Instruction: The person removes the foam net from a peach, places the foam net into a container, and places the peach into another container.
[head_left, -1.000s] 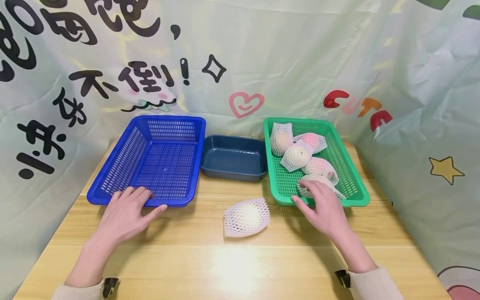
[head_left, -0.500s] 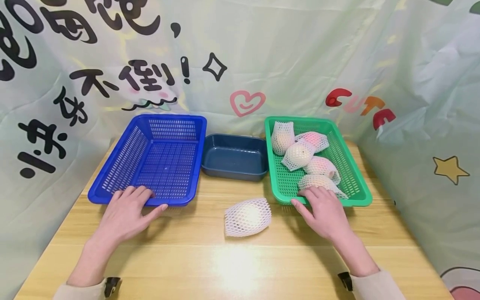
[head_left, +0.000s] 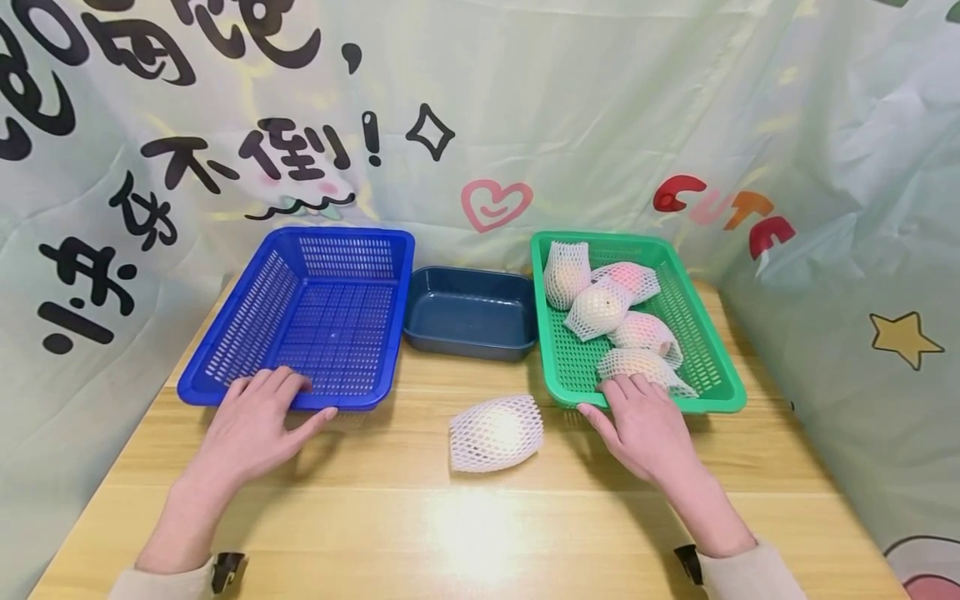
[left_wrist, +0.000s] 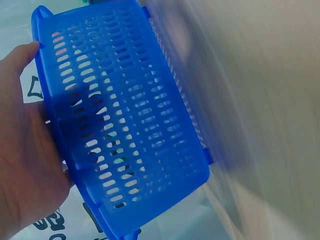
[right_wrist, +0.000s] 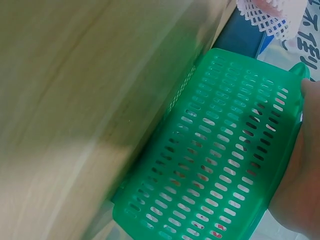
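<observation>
My left hand [head_left: 251, 429] grips the near rim of a blue perforated basket [head_left: 333, 333], fingers hooked over the edge and thumb along the outside. In the left wrist view, the thumb touches the rim of the blue basket [left_wrist: 120, 110]. My right hand [head_left: 648, 429] holds the near rim of a green perforated basket [head_left: 573, 367] the same way, its fingertips hidden inside. Several round fruits in white foam nets [head_left: 597, 310] lie in the green basket, the nearest netted fruit [head_left: 637, 364] right by my fingers. Another netted fruit [head_left: 497, 433] lies on the table between my hands.
A dark blue oblong dish [head_left: 471, 321] stands between the two baskets. The wooden table [head_left: 375, 517] ends at the back against a pale printed cloth [head_left: 600, 108], which also hangs along both sides.
My right hand has drawn back slightly from the nearest netted fruit towards the green rim, its thumb spreading a little left. My left hand stays on the blue basket. The view has shifted slightly.
</observation>
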